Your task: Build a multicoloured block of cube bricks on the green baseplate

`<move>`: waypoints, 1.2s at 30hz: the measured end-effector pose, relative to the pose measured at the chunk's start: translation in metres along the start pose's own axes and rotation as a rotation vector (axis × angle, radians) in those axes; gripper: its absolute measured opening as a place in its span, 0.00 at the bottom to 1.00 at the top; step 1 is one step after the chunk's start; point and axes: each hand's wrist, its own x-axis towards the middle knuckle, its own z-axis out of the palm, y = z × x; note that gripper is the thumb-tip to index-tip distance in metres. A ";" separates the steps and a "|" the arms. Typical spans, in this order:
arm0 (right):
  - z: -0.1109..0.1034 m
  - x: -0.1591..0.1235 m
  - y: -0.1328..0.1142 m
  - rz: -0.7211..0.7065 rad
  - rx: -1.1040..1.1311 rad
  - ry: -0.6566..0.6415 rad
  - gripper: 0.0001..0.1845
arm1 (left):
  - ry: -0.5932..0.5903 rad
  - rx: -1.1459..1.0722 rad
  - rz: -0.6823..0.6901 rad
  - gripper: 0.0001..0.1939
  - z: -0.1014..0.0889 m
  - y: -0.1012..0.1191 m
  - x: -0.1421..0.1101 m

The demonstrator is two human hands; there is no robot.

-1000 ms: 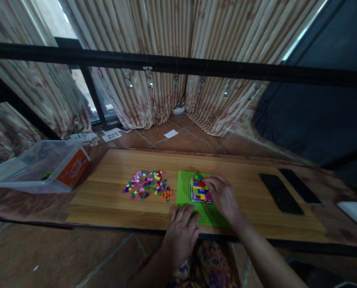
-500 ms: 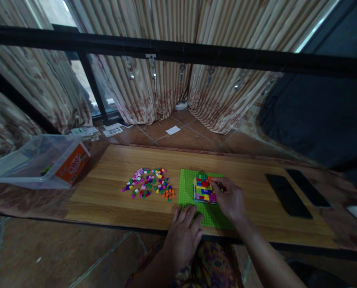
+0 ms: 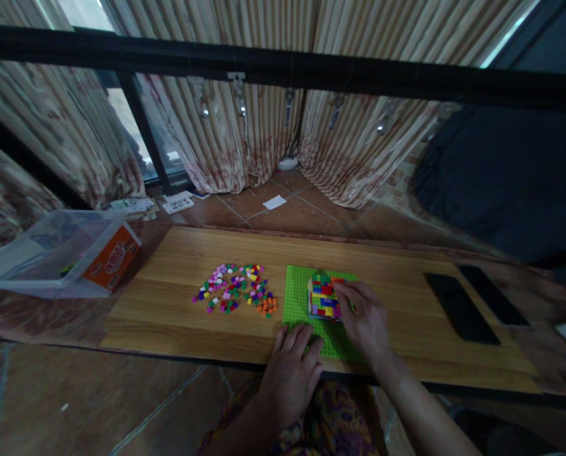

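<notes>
While left hand lies open, right hand pinches orange brick, box label blurred

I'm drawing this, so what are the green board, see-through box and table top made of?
The green board looks like fairly matte plastic, with a studded surface. The see-through box seems plastic too, cloudy-clear, because its walls let things show through. The table top looks like smooth wood from its grain, though it could be printed.

"How many of each?"
"One green baseplate, one built brick block, two dark slabs, one clear bin."
"And loose bricks?"
"Dozens, too small and jumbled to count exactly."
</notes>
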 end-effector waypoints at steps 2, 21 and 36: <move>0.000 0.000 0.001 -0.020 -0.002 0.004 0.14 | -0.001 0.006 0.002 0.20 0.000 0.000 0.000; 0.001 0.003 0.004 0.045 0.125 -0.023 0.15 | 0.035 0.022 0.007 0.20 0.002 -0.001 0.000; -0.011 -0.022 -0.067 0.239 0.329 -0.118 0.12 | 0.140 0.036 0.031 0.20 0.006 0.001 -0.003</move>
